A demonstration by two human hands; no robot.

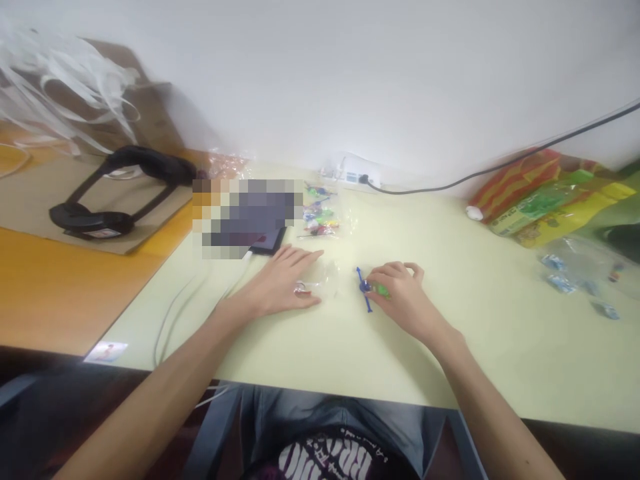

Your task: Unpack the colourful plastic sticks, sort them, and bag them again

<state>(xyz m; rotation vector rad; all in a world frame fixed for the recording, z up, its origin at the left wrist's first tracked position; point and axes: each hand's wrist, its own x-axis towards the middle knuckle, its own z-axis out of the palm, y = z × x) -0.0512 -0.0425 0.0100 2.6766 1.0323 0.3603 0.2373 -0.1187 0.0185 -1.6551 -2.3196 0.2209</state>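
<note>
My left hand point(280, 283) lies flat on the pale yellow table point(490, 347), fingers stretched out over a small clear plastic bag point(320, 277) with a red piece by the thumb. My right hand point(403, 293) is closed in a pinch on a small toy with a blue stick and a green part point(369, 289). The two hands are a short way apart near the middle of the table.
Several small colourful toys in clear bags point(320, 213) lie beyond the hands, next to a dark tablet point(267, 241). Black headphones point(115, 193) rest on cardboard at left. Snack packets point(545, 197) and clear bags point(585, 273) sit at right. A power strip point(353, 175) stands by the wall.
</note>
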